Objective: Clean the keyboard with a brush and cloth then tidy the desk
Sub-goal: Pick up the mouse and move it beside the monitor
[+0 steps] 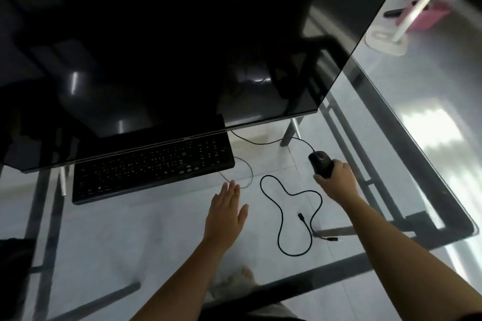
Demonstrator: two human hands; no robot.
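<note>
Right hand [336, 180] apparently grips black corded mouse [320, 163]; left hand [227, 212], fingers straight, nearer black rectangular keyboard [154, 168], lying crosswise left of fingertips.

Reaches forward with both bare arms, the left from the bottom centre, the right from the lower right corner. Holds the left hand [227, 212] flat and palm down, fingers straight and close together, thumb spread out to the right, wrist in line with the forearm. Extends the right arm farther out. Grips the back end of a mouse [319, 161] with the right hand [336, 181], thumb on its left flank, fingers curled over its right side, knuckles up.
</note>
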